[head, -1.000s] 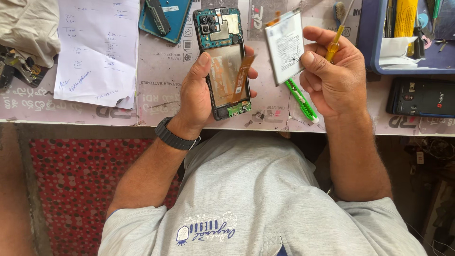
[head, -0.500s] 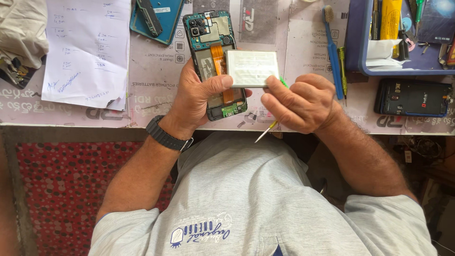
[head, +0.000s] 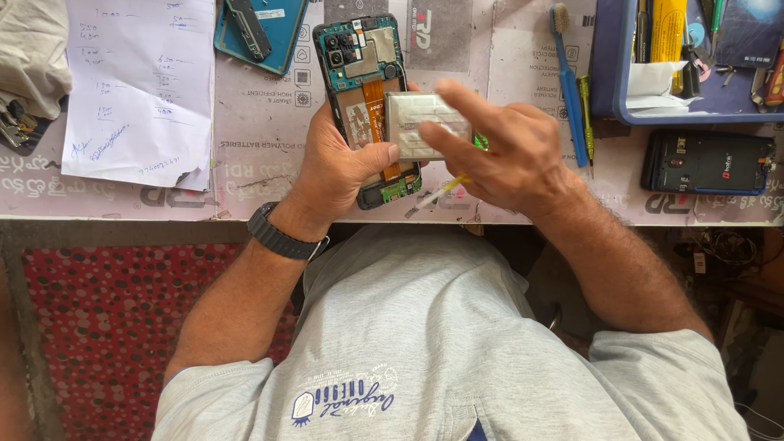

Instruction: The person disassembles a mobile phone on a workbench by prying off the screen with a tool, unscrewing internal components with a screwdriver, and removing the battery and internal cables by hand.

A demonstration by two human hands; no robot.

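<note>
An opened phone with its back off lies on the workbench, its circuit board and orange ribbon cable showing. My left hand grips the phone's lower part, thumb pointing right. My right hand holds a flat silver battery crosswise over the phone's middle, index finger on top of it. A thin screwdriver with a yellow shaft is tucked in the same right hand and sticks out to the lower left. A black watch sits on my left wrist.
A teal back cover lies at upper left beside a handwritten paper sheet. A blue toothbrush and a green screwdriver lie right of my hands. A blue tray holds tools. Another dark phone lies at right.
My right hand has brought the battery from upright at the phone's right side down and left across the phone's middle. The left hand keeps its hold.
</note>
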